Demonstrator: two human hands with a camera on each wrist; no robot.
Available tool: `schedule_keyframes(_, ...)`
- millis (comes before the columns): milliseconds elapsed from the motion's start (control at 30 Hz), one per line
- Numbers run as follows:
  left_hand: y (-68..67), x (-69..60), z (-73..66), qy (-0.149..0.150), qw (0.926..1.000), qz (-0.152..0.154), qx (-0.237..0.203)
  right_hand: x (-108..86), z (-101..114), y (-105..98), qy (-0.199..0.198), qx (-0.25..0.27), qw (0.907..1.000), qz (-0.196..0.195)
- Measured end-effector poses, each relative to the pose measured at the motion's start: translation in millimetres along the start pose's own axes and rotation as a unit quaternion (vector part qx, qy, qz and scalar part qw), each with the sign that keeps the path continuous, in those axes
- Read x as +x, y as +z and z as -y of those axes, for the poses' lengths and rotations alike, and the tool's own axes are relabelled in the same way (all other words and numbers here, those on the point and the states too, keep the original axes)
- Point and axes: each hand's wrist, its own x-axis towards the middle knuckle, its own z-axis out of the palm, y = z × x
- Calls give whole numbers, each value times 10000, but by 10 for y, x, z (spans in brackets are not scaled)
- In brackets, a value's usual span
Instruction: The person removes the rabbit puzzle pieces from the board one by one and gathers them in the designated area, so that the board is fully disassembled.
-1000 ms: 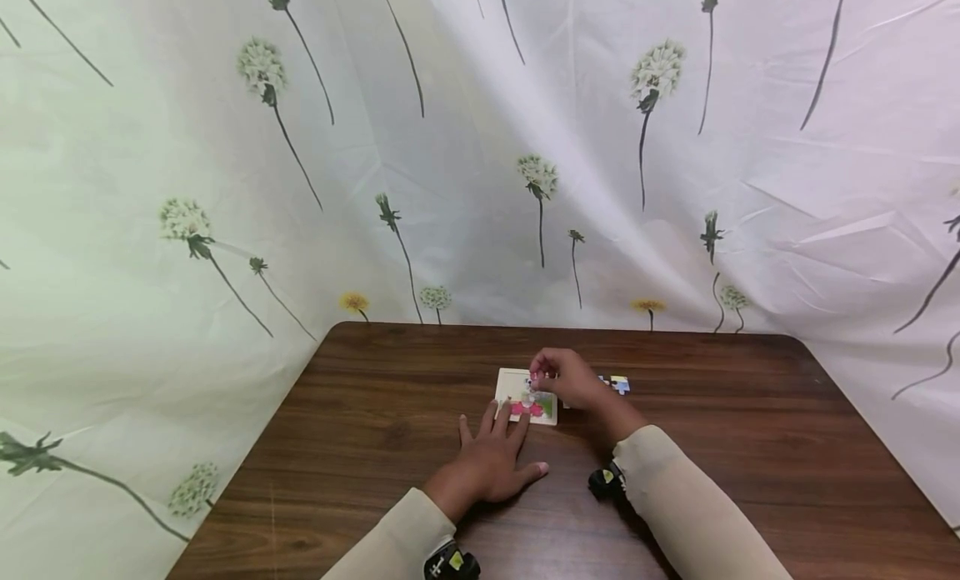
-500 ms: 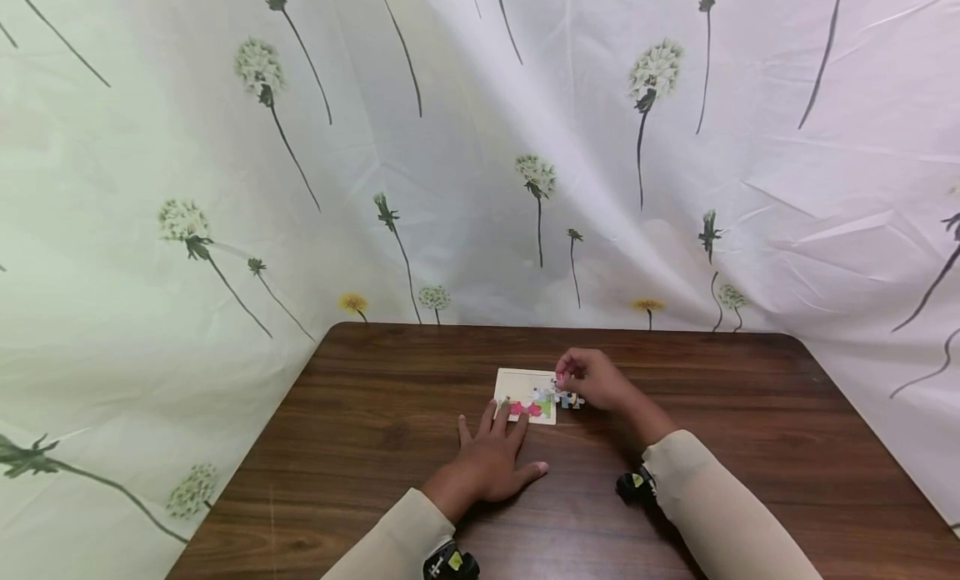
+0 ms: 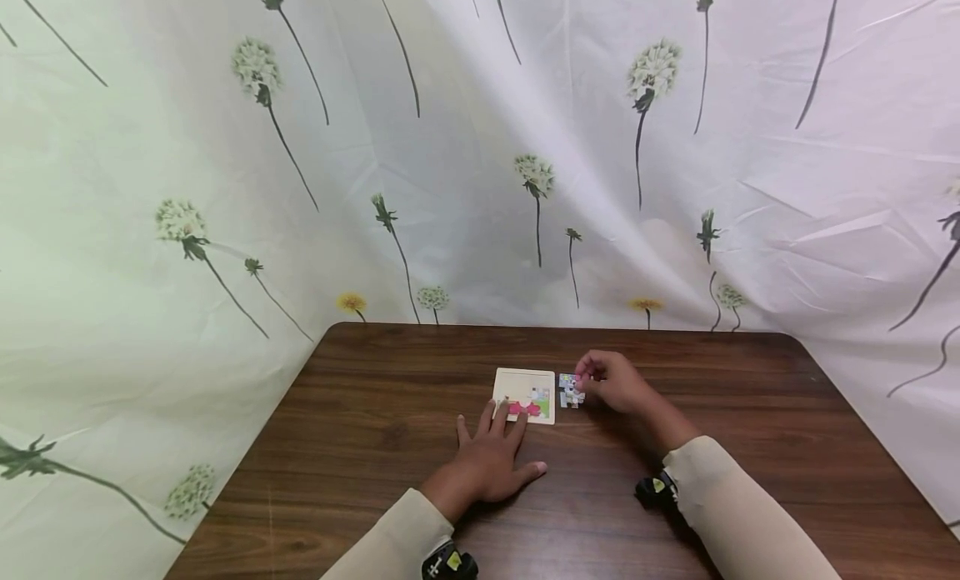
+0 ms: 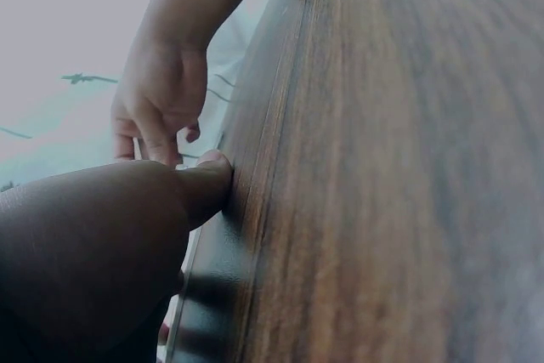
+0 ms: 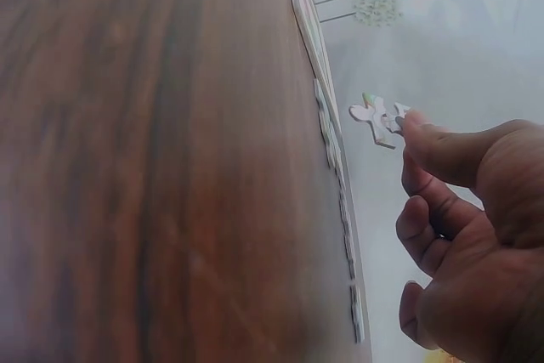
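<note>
A pale square puzzle board [image 3: 517, 382] lies on the table, with joined pink, green and light pieces in its lower part. My left hand [image 3: 487, 463] lies with spread fingers, its fingertips on the board's near left edge. Right of the board, my right hand [image 3: 615, 382] pinches a puzzle piece [image 5: 374, 121] between thumb and finger. In the right wrist view that piece is raised above the table. Loose puzzle pieces [image 3: 567, 402] lie beside the board, partly hidden by the right hand in the head view.
The dark wood table [image 3: 390, 480] reaches back to a white cloth [image 3: 465, 147] printed with dandelions. A black device is strapped at each wrist, over beige sleeves [image 3: 738, 497].
My right hand has moved right, from over the board to above the loose pieces, still pinching a puzzle piece. My left hand stays in place.
</note>
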Motion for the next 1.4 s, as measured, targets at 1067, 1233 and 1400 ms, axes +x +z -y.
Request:
schedule_keyframes(1067, 27, 23, 27, -3, 10000, 81, -26, -155, -253, -142, 57, -486, 9988, 11)
schedule_keyframes(1233, 28, 14, 24, 10, 10000, 78, -41, -171, -255, -132, 161, -969, 9951, -84)
schedule_keyframes(1400, 11, 2, 9, 9, 10000, 9, 3, -180, -247, -129, 147, -1193, 9926, -192)
